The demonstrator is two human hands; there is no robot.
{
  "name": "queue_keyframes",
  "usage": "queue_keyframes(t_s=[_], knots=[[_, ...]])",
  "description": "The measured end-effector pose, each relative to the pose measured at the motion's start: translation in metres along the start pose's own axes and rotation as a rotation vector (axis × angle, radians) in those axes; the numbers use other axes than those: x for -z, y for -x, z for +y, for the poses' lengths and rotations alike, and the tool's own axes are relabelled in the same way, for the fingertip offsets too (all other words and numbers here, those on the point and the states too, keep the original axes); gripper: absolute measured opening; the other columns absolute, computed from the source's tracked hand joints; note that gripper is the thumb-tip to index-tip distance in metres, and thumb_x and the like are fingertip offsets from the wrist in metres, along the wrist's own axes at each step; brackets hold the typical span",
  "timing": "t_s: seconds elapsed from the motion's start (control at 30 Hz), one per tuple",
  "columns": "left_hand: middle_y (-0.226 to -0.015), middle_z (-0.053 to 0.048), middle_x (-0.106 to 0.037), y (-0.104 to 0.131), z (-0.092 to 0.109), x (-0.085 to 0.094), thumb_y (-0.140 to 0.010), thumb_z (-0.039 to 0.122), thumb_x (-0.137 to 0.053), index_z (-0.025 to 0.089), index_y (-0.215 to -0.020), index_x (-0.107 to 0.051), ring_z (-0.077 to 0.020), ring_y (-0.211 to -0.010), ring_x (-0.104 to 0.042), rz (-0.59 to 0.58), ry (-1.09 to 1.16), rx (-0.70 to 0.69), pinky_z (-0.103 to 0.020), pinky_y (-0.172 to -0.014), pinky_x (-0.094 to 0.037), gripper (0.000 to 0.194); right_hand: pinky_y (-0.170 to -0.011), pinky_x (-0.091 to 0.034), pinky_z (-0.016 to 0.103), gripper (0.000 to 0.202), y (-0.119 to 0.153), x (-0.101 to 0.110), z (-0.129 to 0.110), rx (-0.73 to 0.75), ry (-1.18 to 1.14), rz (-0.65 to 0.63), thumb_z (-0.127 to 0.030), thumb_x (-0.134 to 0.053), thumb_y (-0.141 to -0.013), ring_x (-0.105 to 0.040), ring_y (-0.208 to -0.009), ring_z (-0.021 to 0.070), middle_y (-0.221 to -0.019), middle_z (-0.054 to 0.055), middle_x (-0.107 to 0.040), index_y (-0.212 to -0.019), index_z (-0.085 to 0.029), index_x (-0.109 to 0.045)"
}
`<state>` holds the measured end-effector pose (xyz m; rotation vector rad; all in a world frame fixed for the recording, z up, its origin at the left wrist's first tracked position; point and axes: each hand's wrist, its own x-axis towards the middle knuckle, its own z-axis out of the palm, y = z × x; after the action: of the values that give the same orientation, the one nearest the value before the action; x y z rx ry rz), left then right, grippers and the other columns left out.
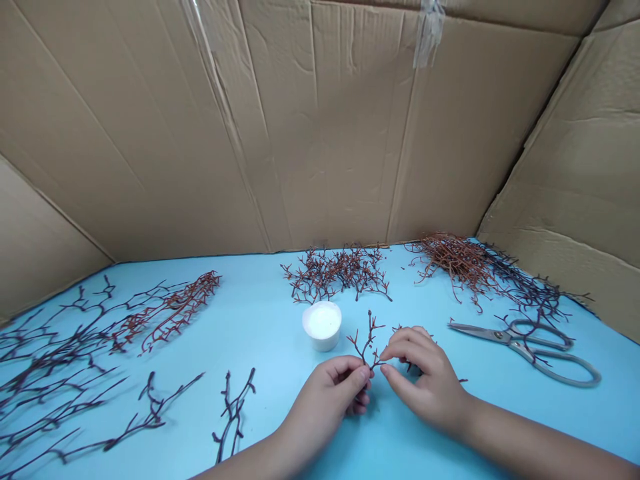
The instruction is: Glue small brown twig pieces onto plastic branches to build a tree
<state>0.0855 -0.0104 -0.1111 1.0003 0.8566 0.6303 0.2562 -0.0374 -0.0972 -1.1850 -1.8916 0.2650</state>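
My left hand (pixel 336 393) pinches the lower stem of a small brown artificial twig (pixel 369 340) between thumb and index finger, with the forked top pointing up. To its right, my right hand (pixel 425 373) has thumb and index fingertip closed at the end of one of the twig's side branches. Whatever tiny piece may be between those fingertips is too small to make out. Just behind my left hand stands a small white cup (pixel 323 327) with white contents. Bits of dark twig show partly behind and under my right hand.
A pile of short reddish-brown twigs (pixel 340 272) lies at the back. Thin brown stems (pixel 453 257) and dark twigs (pixel 525 283) are heaped back right, near grey scissors (pixel 520 340). Long dark branches (pixel 60 360) spread on the left. Cardboard walls (pixel 320 133) enclose the blue table (pixel 270 293).
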Motion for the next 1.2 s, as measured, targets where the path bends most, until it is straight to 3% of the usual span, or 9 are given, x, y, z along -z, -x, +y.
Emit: queue_keyframes(t_s=[0.2, 0.37, 0.5, 0.7, 0.8, 0.93, 1.07, 1.2], knots=[[-0.054, 0.003, -0.052, 0.005, 0.006, -0.004, -0.067, 0.035, -0.064, 0.014, -0.064, -0.055, -0.0097, -0.052, -0.049, -0.001, -0.033, -0.01, -0.023, -0.054, -0.039, 0.023, -0.064, -0.036, 0.032, 0.009, 0.0, 0.003, 0.0, 0.034, -0.011, 0.065, -0.014, -0.055, -0.074, -0.051, -0.068, 0.0167, -0.072, 0.002, -0.056, -0.08, -0.02, -0.054], [-0.055, 0.001, -0.057, 0.014, 0.022, -0.007, -0.065, 0.028, -0.066, 0.015, -0.061, -0.059, -0.0113, -0.056, -0.051, 0.089, -0.14, -0.197, -0.023, -0.058, -0.04, 0.015, -0.061, -0.035, 0.031, 0.006, -0.001, 0.004, -0.008, 0.047, -0.007, 0.061, -0.017, -0.055, -0.075, -0.048, -0.061, 0.0148, -0.063, -0.001, -0.052, -0.072, -0.019, -0.05], [-0.059, 0.0, -0.06, 0.021, 0.034, -0.008, -0.065, 0.026, -0.067, 0.016, -0.063, -0.063, -0.0129, -0.058, -0.054, 0.152, -0.129, -0.286, -0.024, -0.06, -0.043, 0.012, -0.061, -0.037, 0.028, 0.011, -0.012, -0.006, -0.023, -0.038, -0.102, 0.019, -0.019, -0.053, -0.077, -0.051, -0.062, 0.0146, -0.063, 0.0, -0.056, -0.067, -0.02, -0.052], [-0.062, 0.0, -0.062, 0.023, 0.056, 0.003, -0.069, 0.029, -0.064, 0.015, -0.068, -0.064, -0.0124, -0.057, -0.056, 0.418, -0.16, -0.484, -0.024, -0.058, -0.047, 0.014, -0.059, -0.041, 0.024, 0.019, -0.055, -0.023, -0.049, -0.156, -0.243, -0.027, -0.021, -0.046, -0.083, -0.054, -0.066, 0.014, -0.069, 0.001, -0.06, -0.067, -0.019, -0.057], [-0.063, 0.0, -0.062, 0.014, 0.075, 0.021, -0.07, 0.034, -0.063, 0.014, -0.075, -0.064, -0.012, -0.056, -0.057, 0.577, -0.226, -0.56, -0.023, -0.057, -0.048, 0.02, -0.055, -0.041, 0.022, 0.02, -0.091, -0.035, -0.054, -0.139, -0.164, -0.045, -0.022, -0.044, -0.084, -0.055, -0.066, 0.0139, -0.07, 0.001, -0.061, -0.071, -0.018, -0.058], [-0.071, 0.0, -0.064, -0.008, 0.093, 0.063, -0.074, 0.04, -0.058, 0.013, -0.084, -0.061, -0.0115, -0.058, -0.059, 0.7, -0.282, -0.56, -0.024, -0.059, -0.048, 0.029, -0.055, -0.042, 0.023, 0.022, -0.144, -0.067, -0.046, -0.114, 0.03, -0.178, -0.023, -0.039, -0.087, -0.056, -0.065, 0.0137, -0.071, 0.0, -0.062, -0.08, -0.017, -0.059], [-0.086, -0.004, -0.062, -0.032, 0.088, 0.108, -0.083, 0.034, -0.05, 0.012, -0.095, -0.057, -0.0129, -0.068, -0.059, 0.736, -0.377, -0.406, -0.03, -0.063, -0.05, 0.026, -0.064, -0.048, 0.029, 0.02, -0.178, -0.104, -0.032, -0.08, 0.147, -0.349, -0.028, -0.044, -0.088, -0.058, -0.072, 0.014, -0.085, 0.002, -0.061, -0.089, -0.014, -0.059], [-0.105, -0.007, -0.056, -0.051, 0.073, 0.138, -0.084, 0.029, -0.049, 0.014, -0.107, -0.052, -0.0182, -0.087, -0.057, 0.687, -0.466, -0.207, -0.037, -0.073, -0.049, 0.028, -0.072, -0.049, 0.035, 0.023, -0.19, -0.126, -0.02, -0.027, 0.281, -0.468, -0.028, -0.047, -0.087, -0.058, -0.085, 0.0172, -0.103, 0.006, -0.056, -0.105, -0.014, -0.053]])
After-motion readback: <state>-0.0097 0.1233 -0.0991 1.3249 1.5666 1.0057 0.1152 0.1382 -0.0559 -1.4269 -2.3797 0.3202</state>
